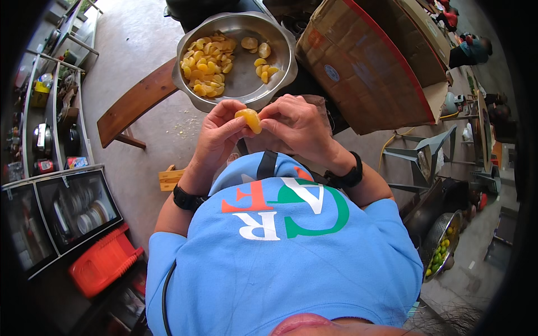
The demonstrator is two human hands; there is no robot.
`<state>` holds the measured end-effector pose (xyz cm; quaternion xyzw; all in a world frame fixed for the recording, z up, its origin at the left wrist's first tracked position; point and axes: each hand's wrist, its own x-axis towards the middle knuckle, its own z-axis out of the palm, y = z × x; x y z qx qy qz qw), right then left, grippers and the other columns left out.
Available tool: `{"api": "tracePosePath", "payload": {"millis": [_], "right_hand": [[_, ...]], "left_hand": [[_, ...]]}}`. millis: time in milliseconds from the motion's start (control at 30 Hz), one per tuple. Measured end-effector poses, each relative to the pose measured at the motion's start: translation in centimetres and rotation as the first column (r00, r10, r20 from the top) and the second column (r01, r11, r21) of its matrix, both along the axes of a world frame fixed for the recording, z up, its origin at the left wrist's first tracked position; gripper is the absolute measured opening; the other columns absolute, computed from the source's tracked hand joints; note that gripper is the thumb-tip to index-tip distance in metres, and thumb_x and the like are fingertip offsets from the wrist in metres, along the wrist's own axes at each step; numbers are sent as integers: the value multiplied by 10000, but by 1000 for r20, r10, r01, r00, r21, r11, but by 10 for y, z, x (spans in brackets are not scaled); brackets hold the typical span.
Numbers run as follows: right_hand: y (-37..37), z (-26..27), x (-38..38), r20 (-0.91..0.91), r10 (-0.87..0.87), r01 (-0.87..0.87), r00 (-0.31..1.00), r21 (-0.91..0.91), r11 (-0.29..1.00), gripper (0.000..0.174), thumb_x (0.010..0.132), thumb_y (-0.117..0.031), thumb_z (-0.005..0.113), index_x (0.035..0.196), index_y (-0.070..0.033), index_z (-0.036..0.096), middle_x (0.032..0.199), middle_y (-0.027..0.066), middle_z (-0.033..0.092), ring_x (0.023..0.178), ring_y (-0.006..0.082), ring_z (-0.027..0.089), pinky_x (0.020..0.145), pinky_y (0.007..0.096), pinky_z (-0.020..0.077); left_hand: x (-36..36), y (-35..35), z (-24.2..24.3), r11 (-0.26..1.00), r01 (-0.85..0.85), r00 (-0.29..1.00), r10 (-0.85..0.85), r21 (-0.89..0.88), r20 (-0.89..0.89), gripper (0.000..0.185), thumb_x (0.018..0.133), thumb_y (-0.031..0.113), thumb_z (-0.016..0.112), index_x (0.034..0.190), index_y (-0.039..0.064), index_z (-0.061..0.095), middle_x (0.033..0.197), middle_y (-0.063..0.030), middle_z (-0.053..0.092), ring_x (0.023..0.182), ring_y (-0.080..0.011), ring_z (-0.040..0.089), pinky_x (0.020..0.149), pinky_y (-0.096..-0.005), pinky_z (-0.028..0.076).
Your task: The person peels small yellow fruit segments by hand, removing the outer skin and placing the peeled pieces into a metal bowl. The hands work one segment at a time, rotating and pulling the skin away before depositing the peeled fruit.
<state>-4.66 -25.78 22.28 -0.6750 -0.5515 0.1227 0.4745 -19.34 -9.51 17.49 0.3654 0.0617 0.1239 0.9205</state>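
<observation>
My left hand (221,133) pinches a small piece of peeled mandarin (251,120) between thumb and fingers. From the other side, the thumb and forefinger of my right hand (296,125) close on the edge of the same piece. Both hands are just on the near side of a wide metal basin (194,94) with a wavy rim. A heap of loose mandarin segments (206,63) fills the basin's left side. On its right lie peeled mandarin chunks (249,43) and a small group of segments (265,70).
A large cardboard box (361,67) stands right of the basin. A wooden bench (136,98) is at left, above a small wooden stool (170,178). Shelves and a glass-fronted cabinet (80,210) line the left. At right sits a metal colander of green and yellow citrus (439,254); people are farther off.
</observation>
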Motion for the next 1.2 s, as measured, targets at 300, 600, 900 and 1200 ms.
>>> {"api": "tracePosePath", "payload": {"millis": [300,600,900,1200], "right_hand": [[5,-6,-6,-31,-30,30,999,-5,1000,88,866,-105,729,938,-54,738,891,90,725,863,240,664,798,341,453],[1,-7,-8,-1,-25,25,1000,24,999,102,868,-94,727,951,-34,732,852,73,703,813,209,645,815,329,471],[-3,-15,-12,-336,-68,35,939,-102,994,132,903,-92,723,998,0,728,913,89,714,839,150,669,754,277,526],[-5,-20,-13,-500,-75,6,863,-139,990,180,963,-94,690,1096,26,704,979,46,705,901,90,654,778,230,534]], "left_hand": [[-3,1,-6,999,0,999,-2,-53,-37,276,974,71,663,1237,41,585,1154,-101,655,1009,-174,693,851,-304,609],[-5,0,-8,999,1,1000,-3,-52,-31,266,980,69,655,1235,37,587,1175,-101,650,1029,-178,694,848,-299,613],[-4,-2,-9,996,14,997,-8,85,-72,260,963,86,689,1204,30,605,1119,-98,687,1005,-154,694,840,-283,596],[-1,2,-12,999,3,999,-1,40,-52,264,954,84,703,1199,44,613,1116,-91,692,996,-158,699,841,-279,594]]}}
